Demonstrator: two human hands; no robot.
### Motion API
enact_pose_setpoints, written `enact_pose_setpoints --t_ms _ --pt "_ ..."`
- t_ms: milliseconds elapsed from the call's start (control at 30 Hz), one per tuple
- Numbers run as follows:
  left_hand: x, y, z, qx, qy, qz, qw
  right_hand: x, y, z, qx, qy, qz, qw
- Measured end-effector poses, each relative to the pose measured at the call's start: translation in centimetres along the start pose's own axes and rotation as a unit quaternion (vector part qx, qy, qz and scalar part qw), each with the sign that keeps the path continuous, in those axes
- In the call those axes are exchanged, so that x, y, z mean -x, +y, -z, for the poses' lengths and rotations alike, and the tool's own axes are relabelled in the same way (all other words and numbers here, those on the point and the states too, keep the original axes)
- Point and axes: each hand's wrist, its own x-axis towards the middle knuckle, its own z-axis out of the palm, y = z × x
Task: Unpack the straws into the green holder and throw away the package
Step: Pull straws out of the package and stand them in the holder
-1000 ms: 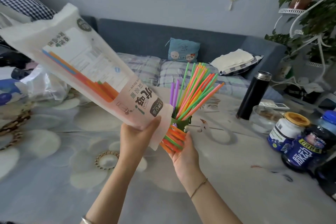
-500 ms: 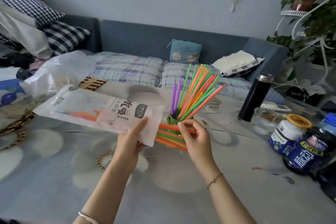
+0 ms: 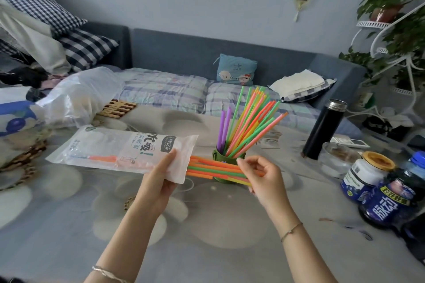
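The person's left grip (image 3: pixel 161 177) is closed on the open right end of the straw package (image 3: pixel 124 151), thumb on top and fingers beneath, holding it flat and level just above the surface (image 3: pixel 207 225), to the left of the green holder (image 3: pixel 218 156). The right grip (image 3: pixel 264 174) has its fingers curled round the right ends of a bundle of straws (image 3: pixel 213 167), orange and green, which sticks out of the package mouth and crosses in front of the holder. Orange straws also show through the package's clear plastic. The holder stands on the surface near the middle, with a fan of standing straws (image 3: pixel 248 122) leaning to the right. Further right are a black flask (image 3: pixel 324 131), a glass bowl (image 3: pixel 335 158) and a yellow-lidded jar (image 3: pixel 365 174). A clear plastic bag (image 3: pixel 78 96) lies at the far left, and a blue sofa (image 3: pixel 184 53) runs along the far wall
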Motion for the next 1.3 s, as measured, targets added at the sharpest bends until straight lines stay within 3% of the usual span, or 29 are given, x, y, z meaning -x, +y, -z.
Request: enact_pose_setpoints --t_ms 100,333,467,600,700,833,1067,1300 --pt "0.3 -0.7 -0.4 -0.023 -0.012 0.008 1.000 0.4 -0.2 -0.7 -0.021 -0.008 -0.009 1.000" --pt "-0.1 -0.4 0.0 0.044 0.032 -0.001 0.998 -0.3 -0.7 0.6 -0.195 0.099 -0.078 0.973" --pt "0.3 -0.8 -0.7 0.037 0.024 0.010 0.999 -0.1 -1.0 -0.7 -0.325 0.035 -0.088 0.941" --pt "0.7 -1.6 -1.4 0.026 0.013 0.035 0.999 0.2 -1.2 -2.5 -0.234 -0.033 -0.087 0.968" --pt "0.8 -1.4 -1.4 0.020 0.014 0.045 0.999 0.0 -2.3 -2.5 -0.177 0.004 -0.048 0.983" --pt "0.9 -0.6 -1.4 0.043 0.027 0.044 0.998 -0.8 -4.2 -1.2 -0.210 0.100 -0.007 0.973" --pt "1.2 -0.8 -1.4 0.051 0.003 0.055 0.997 -0.1 -5.0 -2.9 -0.112 -0.015 0.019 0.993" --pt "1.4 0.2 -1.3 0.064 0.009 0.041 0.997 -2.5 -9.0 0.5 -0.081 0.055 0.064 0.993"
